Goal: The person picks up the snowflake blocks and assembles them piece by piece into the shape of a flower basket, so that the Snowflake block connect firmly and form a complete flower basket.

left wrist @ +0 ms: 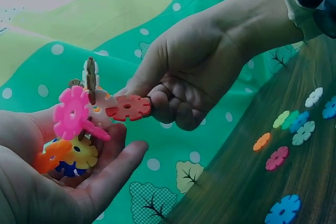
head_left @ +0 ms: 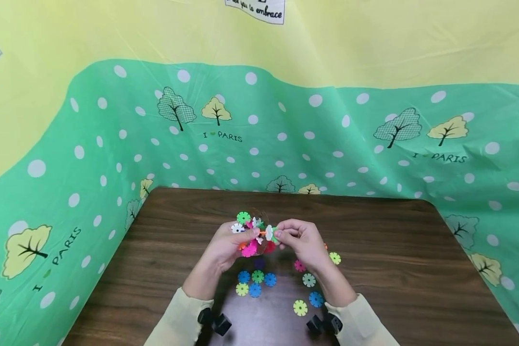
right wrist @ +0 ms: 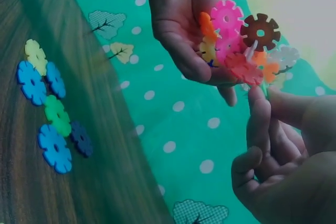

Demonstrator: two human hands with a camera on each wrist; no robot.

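Note:
Above the table, my left hand point(head_left: 225, 244) holds a joined cluster of slotted plastic flower discs, its thumb lying over the cluster. Pink point(left wrist: 64, 120), yellow point(left wrist: 84, 153) and red point(left wrist: 116, 109) discs show in the left wrist view, and a brown disc point(right wrist: 253, 29) stands out in the right wrist view. My right hand point(head_left: 304, 240) pinches a green disc point(head_left: 274, 235) between thumb and forefinger at the cluster's right side, beside a white disc point(head_left: 268, 231). In the right wrist view, the right fingertips hide most of that green disc.
On the dark wooden table point(head_left: 398, 269), loose discs lie in two groups below the hands. Blue point(head_left: 254, 293), green and yellow ones are on the left. Pink, pale green point(head_left: 309, 283), blue and yellow ones lie near the right forearm. A patterned green and yellow cloth point(head_left: 285, 158) hangs behind.

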